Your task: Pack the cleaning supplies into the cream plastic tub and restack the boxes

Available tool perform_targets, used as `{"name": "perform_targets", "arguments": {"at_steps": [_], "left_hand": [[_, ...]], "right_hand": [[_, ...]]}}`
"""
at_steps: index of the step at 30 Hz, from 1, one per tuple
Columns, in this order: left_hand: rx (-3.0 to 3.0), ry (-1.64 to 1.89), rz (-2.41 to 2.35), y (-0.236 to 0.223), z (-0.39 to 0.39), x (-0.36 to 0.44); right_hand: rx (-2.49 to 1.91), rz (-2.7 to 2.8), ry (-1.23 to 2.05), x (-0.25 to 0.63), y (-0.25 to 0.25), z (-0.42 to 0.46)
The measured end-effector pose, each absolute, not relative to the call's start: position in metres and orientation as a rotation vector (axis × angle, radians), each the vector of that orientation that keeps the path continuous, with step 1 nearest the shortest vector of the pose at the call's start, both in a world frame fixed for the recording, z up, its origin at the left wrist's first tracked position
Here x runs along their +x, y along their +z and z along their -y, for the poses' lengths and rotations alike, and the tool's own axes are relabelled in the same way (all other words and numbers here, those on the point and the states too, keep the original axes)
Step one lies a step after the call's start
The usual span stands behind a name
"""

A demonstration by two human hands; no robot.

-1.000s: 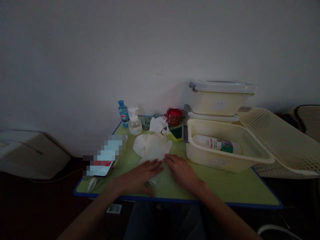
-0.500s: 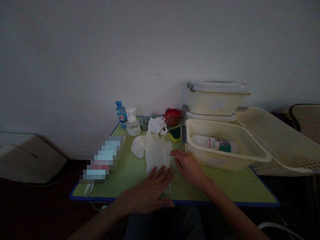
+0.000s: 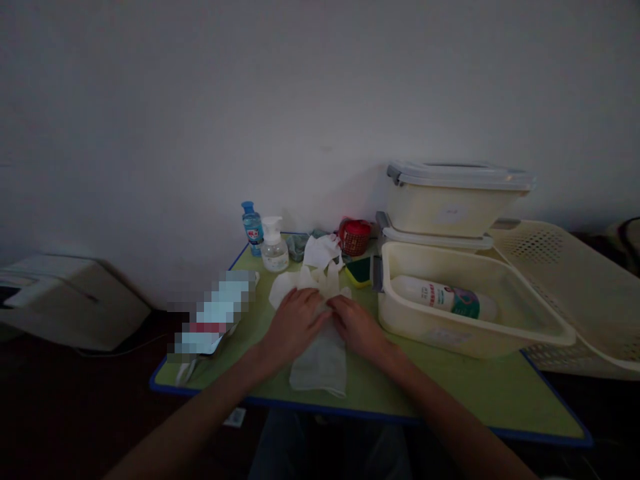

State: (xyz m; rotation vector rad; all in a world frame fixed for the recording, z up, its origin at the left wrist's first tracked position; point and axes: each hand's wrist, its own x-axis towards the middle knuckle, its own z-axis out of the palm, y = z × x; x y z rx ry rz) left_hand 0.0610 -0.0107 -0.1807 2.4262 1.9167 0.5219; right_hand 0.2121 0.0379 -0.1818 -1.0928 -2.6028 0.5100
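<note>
A white glove (image 3: 320, 367) lies on the green table, its cuff toward the front edge and its fingers pointing to the wall. My left hand (image 3: 295, 321) rests over the glove's upper left part, fingers bent onto it. From the right, my right hand (image 3: 361, 328) pinches the glove with curled fingers close to my left fingertips. The hands cover the middle of the glove. Just behind lie a crumpled white piece (image 3: 281, 287), a white cloth-like piece (image 3: 323, 251) and a yellow-green sponge (image 3: 359, 272).
A blue bottle (image 3: 253, 230), a clear pump bottle (image 3: 274, 247) and a red woven container (image 3: 356, 237) stand near the wall. At right, an open bin (image 3: 475, 337) holds a white bottle (image 3: 443, 298), beside a lidded box (image 3: 450, 203) and a perforated basket (image 3: 575, 280). A blurred-out packet (image 3: 215, 313) lies left.
My left hand has moved from lying flat on the glove's lower part up toward its fingers. My right hand has come in from beside the glove onto it. The view has shifted slightly.
</note>
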Motion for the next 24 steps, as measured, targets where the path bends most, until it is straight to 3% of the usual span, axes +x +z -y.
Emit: {"name": "perform_targets", "arguments": {"at_steps": [9, 24], "left_hand": [[2.259, 0.345, -2.145, -0.17, -0.075, 0.056], [2.095, 0.487, -2.013, -0.196, -0.088, 0.033]], "right_hand": [[-0.987, 2.778, 0.311, 0.218, -0.193, -0.038], [-0.94, 2.82, 0.251, 0.218, -0.194, -0.037]]}}
